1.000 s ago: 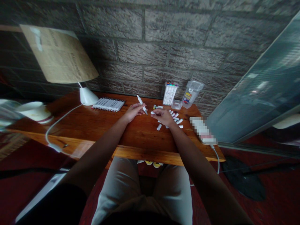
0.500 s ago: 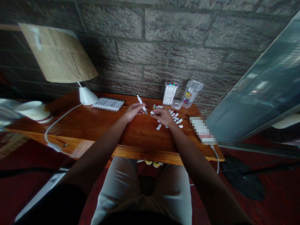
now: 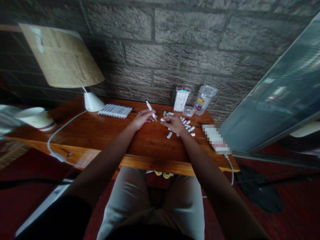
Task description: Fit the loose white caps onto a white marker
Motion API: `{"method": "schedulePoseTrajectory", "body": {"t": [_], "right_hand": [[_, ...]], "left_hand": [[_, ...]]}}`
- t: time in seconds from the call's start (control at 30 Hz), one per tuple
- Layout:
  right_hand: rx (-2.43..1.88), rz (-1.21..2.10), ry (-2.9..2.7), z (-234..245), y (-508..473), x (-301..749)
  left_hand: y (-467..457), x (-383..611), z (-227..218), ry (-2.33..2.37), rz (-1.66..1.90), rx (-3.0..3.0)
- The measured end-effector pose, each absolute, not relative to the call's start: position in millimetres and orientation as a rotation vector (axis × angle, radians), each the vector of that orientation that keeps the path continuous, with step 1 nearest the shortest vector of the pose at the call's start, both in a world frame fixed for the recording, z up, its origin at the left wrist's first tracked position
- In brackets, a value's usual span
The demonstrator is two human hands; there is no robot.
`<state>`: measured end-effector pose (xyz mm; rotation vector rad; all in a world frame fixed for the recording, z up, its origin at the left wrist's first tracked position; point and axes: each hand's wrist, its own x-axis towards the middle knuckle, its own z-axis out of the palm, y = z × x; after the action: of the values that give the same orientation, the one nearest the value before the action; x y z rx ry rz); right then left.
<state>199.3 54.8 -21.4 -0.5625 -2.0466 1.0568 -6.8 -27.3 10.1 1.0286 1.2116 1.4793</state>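
Between the fingers of my left hand (image 3: 143, 119) is a white marker (image 3: 149, 106), tilted, its dark uncapped end pointing down to the right. My right hand (image 3: 175, 124) pinches a small white marker cap (image 3: 162, 120), a short gap away from the marker's tip. Several loose white caps (image 3: 169, 135) lie on the wooden table around and behind my right hand, which partly hides them. Left of my left hand, a row of markers (image 3: 115, 111) lies side by side.
A clear case of markers (image 3: 181, 99) stands at the back, beside an open clear case (image 3: 204, 100) and its lid (image 3: 188, 111). A lamp (image 3: 92, 101) and a cup (image 3: 37, 118) stand left. A pixelated device (image 3: 216, 139) with a cable lies right.
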Motion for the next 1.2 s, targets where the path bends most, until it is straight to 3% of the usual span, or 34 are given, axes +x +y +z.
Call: {"method": "schedulePoseTrajectory", "body": {"t": [1.2], "right_hand": [[-0.557,1.064,-2.067,-14.3,48.8,202.1]], "left_hand": [[-25.0,-8.6,7.0,1.190,1.490,1.036]]}}
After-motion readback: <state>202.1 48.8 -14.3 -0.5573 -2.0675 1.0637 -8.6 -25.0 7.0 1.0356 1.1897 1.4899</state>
